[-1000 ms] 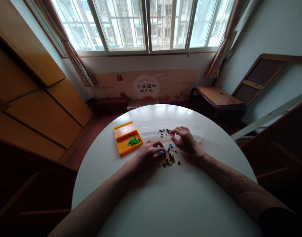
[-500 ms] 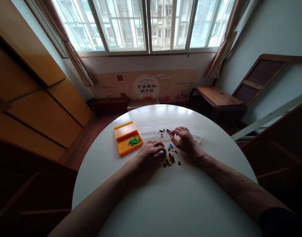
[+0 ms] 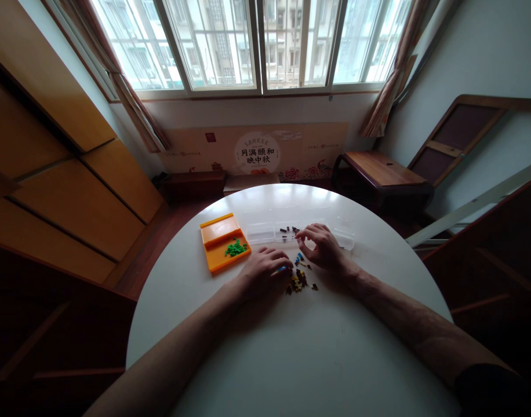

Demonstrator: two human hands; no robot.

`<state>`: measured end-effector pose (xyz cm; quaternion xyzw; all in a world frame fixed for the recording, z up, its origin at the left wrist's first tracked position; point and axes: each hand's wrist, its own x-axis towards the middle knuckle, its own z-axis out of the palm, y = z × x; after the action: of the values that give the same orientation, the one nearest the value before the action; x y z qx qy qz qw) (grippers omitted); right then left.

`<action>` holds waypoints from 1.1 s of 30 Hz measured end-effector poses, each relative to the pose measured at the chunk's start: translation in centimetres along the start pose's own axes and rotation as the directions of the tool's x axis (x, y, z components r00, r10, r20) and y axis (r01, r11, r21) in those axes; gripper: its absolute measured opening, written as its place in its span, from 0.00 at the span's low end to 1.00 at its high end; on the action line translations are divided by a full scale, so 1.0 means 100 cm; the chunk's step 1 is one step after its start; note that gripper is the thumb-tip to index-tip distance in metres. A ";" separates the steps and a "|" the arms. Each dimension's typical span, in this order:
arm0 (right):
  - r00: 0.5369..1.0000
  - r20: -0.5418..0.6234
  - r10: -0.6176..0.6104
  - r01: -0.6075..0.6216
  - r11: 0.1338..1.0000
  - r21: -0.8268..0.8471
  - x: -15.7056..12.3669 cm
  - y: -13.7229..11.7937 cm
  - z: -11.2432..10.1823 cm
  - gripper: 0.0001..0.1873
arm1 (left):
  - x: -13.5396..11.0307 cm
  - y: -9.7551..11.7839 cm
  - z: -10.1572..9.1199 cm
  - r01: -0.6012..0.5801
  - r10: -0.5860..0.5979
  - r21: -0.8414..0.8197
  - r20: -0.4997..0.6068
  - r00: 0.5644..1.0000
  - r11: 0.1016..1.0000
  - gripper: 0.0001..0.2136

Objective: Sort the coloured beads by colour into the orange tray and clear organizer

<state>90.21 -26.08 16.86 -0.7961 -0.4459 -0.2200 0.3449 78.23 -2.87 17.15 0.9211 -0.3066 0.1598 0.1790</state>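
Observation:
My right hand (image 3: 321,243) is over the near edge of a clear plastic compartment box (image 3: 262,233). Its thumb and forefinger are pinched, and anything between them is too small to make out. Small dark bricks (image 3: 283,230) lie in the box by those fingertips. My left hand (image 3: 268,267) rests on the table with its fingers loosely curved and apart. Under its fingertips, partly hidden, is a bit of blue brick (image 3: 282,268). A small pile of brown and yellow bricks (image 3: 298,280) lies just right of that hand, with blue bricks (image 3: 299,258) between my two hands.
An orange tray (image 3: 213,262) with small green pieces (image 3: 236,248) sits left of my left hand. All this stands on a round white table (image 3: 265,359). Beyond the table are a wooden stool (image 3: 385,168), a printed cardboard panel (image 3: 191,145) and a window.
My left fingers have come down and closed in slightly over the blue piece beside the pile. My right hand has shifted only a little at the box edge.

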 end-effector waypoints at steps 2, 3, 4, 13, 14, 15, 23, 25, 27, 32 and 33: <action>1.000 0.007 -0.002 0.002 1.000 0.000 0.000 0.000 0.000 0.07 | -0.001 -0.001 0.001 0.013 -0.013 0.012 -0.022 1.000 1.000 0.07; 1.000 0.008 -0.001 0.001 1.000 -0.001 0.000 0.000 0.000 0.06 | -0.002 -0.001 0.002 0.020 -0.020 0.014 -0.031 0.999 1.000 0.07; 1.000 0.009 0.000 0.000 1.000 -0.001 0.000 0.001 0.000 0.06 | -0.002 -0.001 0.002 0.025 -0.025 0.013 -0.036 0.999 1.000 0.07; 1.000 0.023 -0.006 0.005 1.000 0.018 -0.001 0.001 0.000 0.06 | -0.001 0.000 0.001 0.014 -0.014 0.011 -0.021 1.000 1.000 0.05; 1.000 0.028 -0.011 0.011 1.000 0.026 -0.001 0.001 0.000 0.06 | -0.001 0.000 0.001 0.017 -0.017 0.016 -0.023 1.000 1.000 0.05; 0.999 0.036 -0.023 0.022 0.999 0.037 -0.001 0.001 0.000 0.06 | -0.001 0.000 0.002 0.021 -0.021 0.020 -0.023 1.000 1.000 0.05; 0.964 0.149 -0.221 0.192 0.963 0.187 0.000 -0.004 -0.008 0.06 | 0.001 -0.005 0.004 0.131 -0.144 -0.104 -0.134 0.980 0.986 0.08; 0.946 0.175 -0.271 0.232 0.948 0.217 -0.001 -0.008 -0.011 0.06 | 0.003 -0.005 0.002 0.167 -0.200 -0.187 -0.169 0.965 0.968 0.08; 0.931 0.187 -0.312 0.266 0.935 0.236 -0.002 -0.012 -0.012 0.06 | 0.004 -0.005 -0.001 0.198 -0.248 -0.252 -0.187 0.950 0.947 0.08; 0.912 0.188 -0.365 0.316 0.916 0.247 -0.001 -0.016 -0.012 0.07 | 0.003 -0.004 -0.004 0.225 -0.304 -0.341 -0.199 0.932 0.913 0.08; 0.908 0.183 -0.376 0.327 0.911 0.251 0.000 -0.016 -0.011 0.07 | 0.003 -0.005 -0.003 0.221 -0.302 -0.353 -0.195 0.933 0.909 0.08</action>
<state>88.76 -26.37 18.16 -0.6800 -0.6403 -0.1367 0.3300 78.70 -2.52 17.45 0.8849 -0.1770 0.1941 0.3848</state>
